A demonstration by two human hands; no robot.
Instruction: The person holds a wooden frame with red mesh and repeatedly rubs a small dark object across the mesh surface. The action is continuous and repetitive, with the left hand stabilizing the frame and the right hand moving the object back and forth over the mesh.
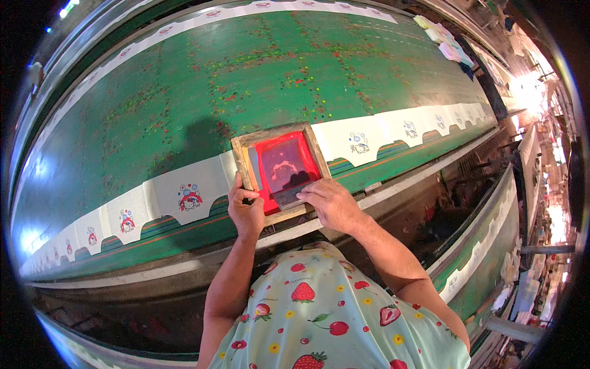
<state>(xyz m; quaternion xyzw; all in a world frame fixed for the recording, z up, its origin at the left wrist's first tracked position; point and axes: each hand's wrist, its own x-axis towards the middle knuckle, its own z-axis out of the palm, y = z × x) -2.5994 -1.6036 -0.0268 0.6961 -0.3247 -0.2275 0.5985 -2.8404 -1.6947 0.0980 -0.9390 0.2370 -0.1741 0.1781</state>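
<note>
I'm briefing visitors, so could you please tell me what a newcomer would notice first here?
A wooden frame with bright red ink inside would likely catch the eye first, at the centre, the left hand at its left side. Around it spreads a green table speckled with colour, white printed pieces lining its near edge.

Fisheye view, corners black, long edges of the green table (153, 80) bowing hard toward the rim. Blown-out white glare at far right, background there washed out and soft. Pale sheen on the table's left end. Dark, soft-edged shadow lies on the green surface, left of the wooden frame (238, 157). Gap below the table dim, little detail. Left hand (247, 212) and right hand (332, 203) well lit, reasonably sharp.
</note>
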